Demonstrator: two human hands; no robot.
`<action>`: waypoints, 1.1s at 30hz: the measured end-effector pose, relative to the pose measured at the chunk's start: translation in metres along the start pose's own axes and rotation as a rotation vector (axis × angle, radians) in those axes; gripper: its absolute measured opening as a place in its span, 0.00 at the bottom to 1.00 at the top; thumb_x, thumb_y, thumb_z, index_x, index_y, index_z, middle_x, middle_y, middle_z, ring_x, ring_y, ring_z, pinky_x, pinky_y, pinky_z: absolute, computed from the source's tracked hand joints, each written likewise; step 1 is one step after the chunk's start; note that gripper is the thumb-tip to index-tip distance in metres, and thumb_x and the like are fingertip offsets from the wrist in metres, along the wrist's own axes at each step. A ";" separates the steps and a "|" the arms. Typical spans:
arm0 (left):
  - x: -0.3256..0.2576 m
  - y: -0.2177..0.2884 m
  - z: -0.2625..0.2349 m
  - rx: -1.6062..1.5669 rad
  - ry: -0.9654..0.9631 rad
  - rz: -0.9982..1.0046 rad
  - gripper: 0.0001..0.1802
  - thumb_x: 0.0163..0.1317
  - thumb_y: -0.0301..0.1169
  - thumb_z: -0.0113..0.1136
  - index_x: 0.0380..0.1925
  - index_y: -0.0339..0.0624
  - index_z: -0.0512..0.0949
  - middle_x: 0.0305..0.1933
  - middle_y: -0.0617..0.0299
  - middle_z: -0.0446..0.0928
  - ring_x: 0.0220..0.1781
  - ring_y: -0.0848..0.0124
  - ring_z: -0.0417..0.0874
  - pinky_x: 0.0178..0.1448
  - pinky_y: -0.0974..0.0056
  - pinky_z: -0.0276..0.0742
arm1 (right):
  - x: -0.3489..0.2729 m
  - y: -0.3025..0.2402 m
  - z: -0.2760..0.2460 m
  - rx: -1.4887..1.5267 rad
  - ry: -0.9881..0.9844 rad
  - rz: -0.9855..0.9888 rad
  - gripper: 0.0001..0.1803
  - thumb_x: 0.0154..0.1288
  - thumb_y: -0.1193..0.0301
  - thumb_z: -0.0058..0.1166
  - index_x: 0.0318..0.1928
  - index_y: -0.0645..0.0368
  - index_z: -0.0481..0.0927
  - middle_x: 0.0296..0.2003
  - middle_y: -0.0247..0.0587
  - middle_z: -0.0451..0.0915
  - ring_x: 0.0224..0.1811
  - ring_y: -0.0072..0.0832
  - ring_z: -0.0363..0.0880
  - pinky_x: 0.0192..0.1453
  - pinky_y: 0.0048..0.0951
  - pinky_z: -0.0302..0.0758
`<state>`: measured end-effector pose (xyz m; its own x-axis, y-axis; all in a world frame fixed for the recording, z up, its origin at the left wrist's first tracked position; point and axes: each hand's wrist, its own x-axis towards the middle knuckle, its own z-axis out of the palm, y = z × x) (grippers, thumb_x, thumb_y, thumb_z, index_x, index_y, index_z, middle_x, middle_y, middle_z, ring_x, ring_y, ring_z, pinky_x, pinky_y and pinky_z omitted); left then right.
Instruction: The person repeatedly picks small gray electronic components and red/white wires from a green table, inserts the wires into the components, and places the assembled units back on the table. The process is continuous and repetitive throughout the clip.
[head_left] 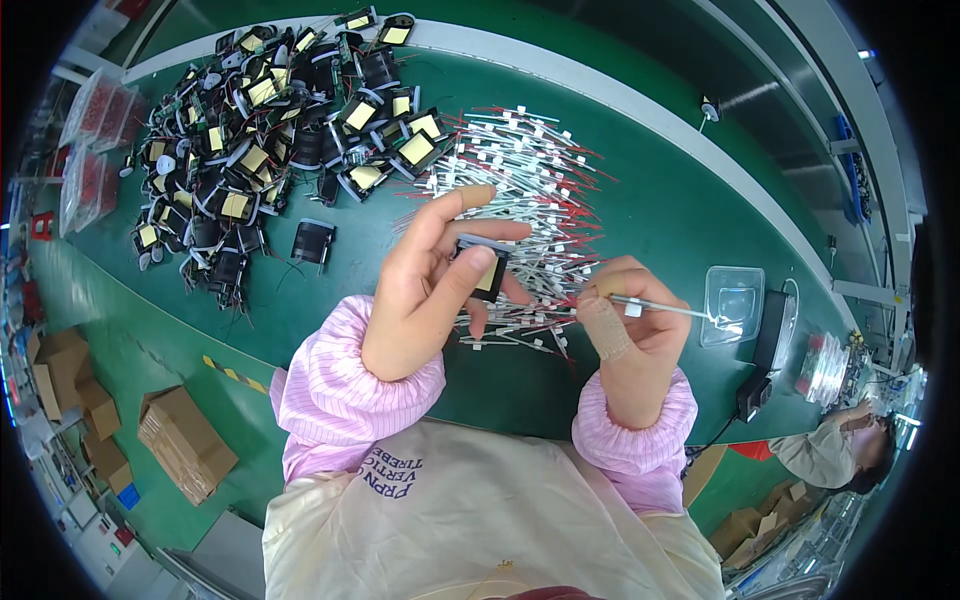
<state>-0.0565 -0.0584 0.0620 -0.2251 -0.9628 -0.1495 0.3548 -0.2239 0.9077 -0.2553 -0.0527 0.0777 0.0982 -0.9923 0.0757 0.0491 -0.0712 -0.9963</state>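
Transformer in hand: a small black transformer (487, 268) with a yellow-taped core sits above the middle of the green bench, held up in front of the person's chest.
Left hand: the left hand (425, 290) pinches the transformer between thumb and fingers, the index finger stretched out above it.
Sleeved wire: a thin white sleeved wire (655, 308) with a red tip runs level, its near end pointing toward the transformer, its far end reaching toward the clear tray.
Right hand: the right hand (630, 325) is closed around the wire, gripping it between thumb and fingertips; a tan bandage wraps the thumb.
Wire pile: a heap of white sleeved wires (530, 190) with red ends lies on the bench just behind both hands.
Transformer pile: many black transformers (260, 130) with yellow tape lie heaped at the far left of the bench.
Clear tray: a clear plastic tray (732, 303) sits to the right of the right hand.
Bench: a green work mat (660, 200) covers it.
Floor: cardboard boxes (185, 440) stand at lower left.
Co-worker: another person (835, 450) sits at lower right.
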 end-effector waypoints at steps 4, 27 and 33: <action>0.004 -0.010 -0.002 0.102 -0.118 0.209 0.24 0.71 0.30 0.50 0.64 0.33 0.62 0.62 0.39 0.70 0.52 0.59 0.81 0.39 0.65 0.82 | -0.002 -0.003 -0.002 0.148 0.088 0.106 0.07 0.57 0.88 0.56 0.37 0.69 0.79 0.37 0.41 0.78 0.35 0.21 0.76 0.36 0.18 0.72; 0.009 -0.009 -0.005 0.536 -0.327 0.633 0.48 0.58 0.26 0.65 0.69 0.28 0.43 0.55 0.39 0.78 0.59 0.53 0.76 0.64 0.51 0.69 | -0.004 -0.022 0.015 -0.324 0.001 -0.248 0.11 0.48 0.88 0.65 0.33 0.68 0.80 0.39 0.47 0.79 0.36 0.29 0.82 0.38 0.25 0.78; 0.009 -0.010 -0.005 0.500 -0.347 0.623 0.51 0.59 0.29 0.66 0.70 0.29 0.39 0.55 0.41 0.78 0.58 0.52 0.76 0.61 0.51 0.72 | -0.007 -0.023 0.017 -0.418 0.010 -0.321 0.11 0.47 0.87 0.66 0.32 0.67 0.80 0.38 0.45 0.80 0.32 0.27 0.81 0.33 0.23 0.77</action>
<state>-0.0580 -0.0653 0.0495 -0.4154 -0.7689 0.4860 0.0840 0.4996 0.8622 -0.2404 -0.0427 0.1011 0.1335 -0.9145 0.3820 -0.3258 -0.4045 -0.8545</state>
